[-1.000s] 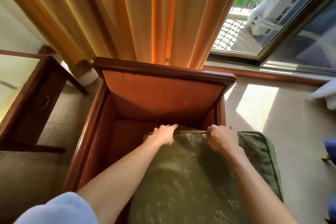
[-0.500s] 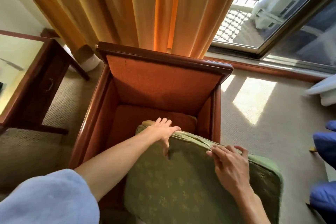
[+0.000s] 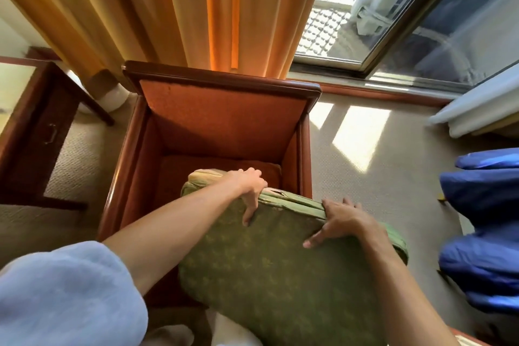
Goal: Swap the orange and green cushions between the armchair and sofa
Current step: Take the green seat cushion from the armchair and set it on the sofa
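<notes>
Cushion (image 3: 280, 275), green, tipped up at the armchair (image 3: 219, 109) front, long side running 10 to 4 o'clock, top edge pinched by left hand (image 3: 250, 188) and right hand (image 3: 342, 219), fingers curled over, seat at 12 o'clock, left hand nearer.

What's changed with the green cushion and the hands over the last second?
The green cushion has come back out of the armchair, toward the person; its far edge, which reached deep into the seat a second ago, now sits near the seat's front, baring more orange seat. The left hand and right hand still grip its far edge, the right one now further along it. Armchair, curtain and side table are unchanged.
</notes>
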`<state>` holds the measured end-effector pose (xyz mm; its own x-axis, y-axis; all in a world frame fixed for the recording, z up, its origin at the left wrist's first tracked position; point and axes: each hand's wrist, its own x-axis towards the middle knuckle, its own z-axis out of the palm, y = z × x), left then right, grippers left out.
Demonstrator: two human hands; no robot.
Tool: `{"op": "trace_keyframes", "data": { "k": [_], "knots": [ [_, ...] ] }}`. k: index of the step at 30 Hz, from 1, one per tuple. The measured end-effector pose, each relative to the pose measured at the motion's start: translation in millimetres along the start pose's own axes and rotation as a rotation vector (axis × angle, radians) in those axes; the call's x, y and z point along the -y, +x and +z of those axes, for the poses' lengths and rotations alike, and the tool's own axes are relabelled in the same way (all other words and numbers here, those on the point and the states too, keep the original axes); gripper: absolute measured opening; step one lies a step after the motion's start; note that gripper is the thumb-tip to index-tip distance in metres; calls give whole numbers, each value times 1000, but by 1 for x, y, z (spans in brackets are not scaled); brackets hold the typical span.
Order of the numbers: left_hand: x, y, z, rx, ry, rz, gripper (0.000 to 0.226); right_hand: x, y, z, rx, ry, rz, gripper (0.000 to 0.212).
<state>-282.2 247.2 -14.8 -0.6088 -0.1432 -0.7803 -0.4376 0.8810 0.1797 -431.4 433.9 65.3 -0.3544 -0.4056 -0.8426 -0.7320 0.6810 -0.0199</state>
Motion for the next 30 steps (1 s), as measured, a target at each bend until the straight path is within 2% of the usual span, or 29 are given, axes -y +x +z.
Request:
{"op": "trace_keyframes", "data": {
  "k": [2, 4, 8, 11, 15, 22, 25, 30],
  "knots": [
    [-1, -10, 1, -29, 23, 23, 112, -2, -8, 0, -35, 4, -71, 99],
    [0, -24, 5, -47, -1, 67, 109, -5, -15, 6, -83, 30, -149, 85],
    [7, -70, 10, -111, -134, 140, 88, -9, -36, 13, -79, 155, -292, 78],
    [7, -124, 13, -248, -123, 177, 86, -6, -66, 11, -123, 153, -409, 77],
    [4, -210, 15, -344, -46, 153, 91, 10, -113, 9, -200, 85, -565, 75],
    [6, -379, 72, -503, -46, -146, 88, 109, -192, 9, -451, -264, -855, 80],
    [13, -447, 119, -529, -43, -334, 93, 171, -223, 25, -549, -347, -1005, 81],
    [18, -558, 218, -647, -215, -599, 97, 278, -281, 73, -622, -494, -1245, 95]
  ]
}}
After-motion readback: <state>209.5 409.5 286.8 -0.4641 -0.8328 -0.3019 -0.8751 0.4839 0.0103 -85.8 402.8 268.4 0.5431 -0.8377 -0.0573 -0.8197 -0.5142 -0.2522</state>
